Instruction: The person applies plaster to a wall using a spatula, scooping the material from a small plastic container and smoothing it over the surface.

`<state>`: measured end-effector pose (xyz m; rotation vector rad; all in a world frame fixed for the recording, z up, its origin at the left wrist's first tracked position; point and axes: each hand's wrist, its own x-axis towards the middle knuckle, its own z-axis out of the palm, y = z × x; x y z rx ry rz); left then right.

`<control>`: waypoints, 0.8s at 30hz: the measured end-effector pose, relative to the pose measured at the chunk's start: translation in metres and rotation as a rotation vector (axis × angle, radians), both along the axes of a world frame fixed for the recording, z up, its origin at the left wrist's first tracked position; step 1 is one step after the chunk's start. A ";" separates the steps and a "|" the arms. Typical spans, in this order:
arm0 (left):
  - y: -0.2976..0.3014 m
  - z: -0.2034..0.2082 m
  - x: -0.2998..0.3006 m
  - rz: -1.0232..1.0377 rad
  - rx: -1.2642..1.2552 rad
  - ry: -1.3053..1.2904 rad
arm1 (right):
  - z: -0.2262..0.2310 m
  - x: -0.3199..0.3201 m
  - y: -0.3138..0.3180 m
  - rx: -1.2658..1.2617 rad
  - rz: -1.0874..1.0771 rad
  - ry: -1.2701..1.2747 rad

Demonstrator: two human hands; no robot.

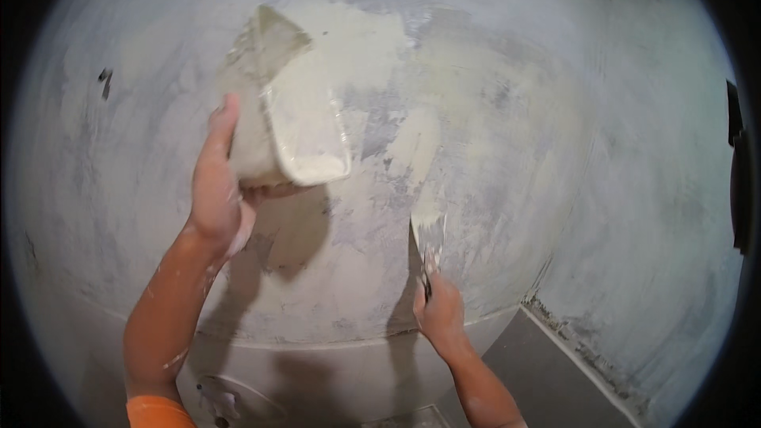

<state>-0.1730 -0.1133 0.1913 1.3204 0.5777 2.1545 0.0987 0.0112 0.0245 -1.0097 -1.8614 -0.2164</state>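
Left hand (219, 198), spread wide, grips tilted tub (255, 139) by side and underside, pale filler (321, 167) inside, tub up in front of patchy wall (495, 150); right of it, putty knife (430, 231), blade up against same wall, handle held in right hand (441, 311), fingers curled tight.

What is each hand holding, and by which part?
The left hand holds a pale tub from underneath and along its left side; the right hand grips a putty knife by its handle.
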 end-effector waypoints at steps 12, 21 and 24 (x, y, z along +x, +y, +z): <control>0.019 0.020 0.039 -0.084 -0.021 0.090 | 0.199 0.003 -0.003 0.105 -0.028 0.009; 0.005 -0.021 0.016 -0.041 0.002 -0.041 | 0.044 0.006 -0.019 -0.248 -0.045 -0.088; 0.006 -0.023 0.008 0.029 -0.017 -0.051 | 0.048 0.039 -0.043 -0.435 -0.049 -0.243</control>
